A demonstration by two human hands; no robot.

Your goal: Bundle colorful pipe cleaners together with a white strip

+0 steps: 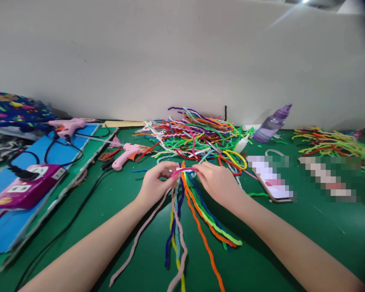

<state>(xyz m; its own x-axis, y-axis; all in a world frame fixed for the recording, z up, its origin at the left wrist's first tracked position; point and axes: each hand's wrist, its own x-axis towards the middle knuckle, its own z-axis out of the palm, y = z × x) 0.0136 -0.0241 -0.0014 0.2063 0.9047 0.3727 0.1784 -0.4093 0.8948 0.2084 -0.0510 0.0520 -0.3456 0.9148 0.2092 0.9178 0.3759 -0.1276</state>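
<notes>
Over the green table, my left hand (158, 181) pinches the left end of a short pink strand (186, 170). Its right end is pinched between the thumb and finger of my right hand (217, 184). Between the hands, several fuzzy strands hang from a gathered top: an orange strand (200, 231), a light green strand (219, 231), a pale pink strand (180, 239), and blue, purple and yellow ones. Their lower ends spread over the table toward me. How the pink strand passes around the bundle's top is too small to tell.
A tangled pile of coloured strands (197, 136) lies behind my hands. Pink glue guns (130, 154) and a purple power strip (28, 186) are at left; a purple bottle (270, 125), phone (270, 178) and more strands (331, 144) at right.
</notes>
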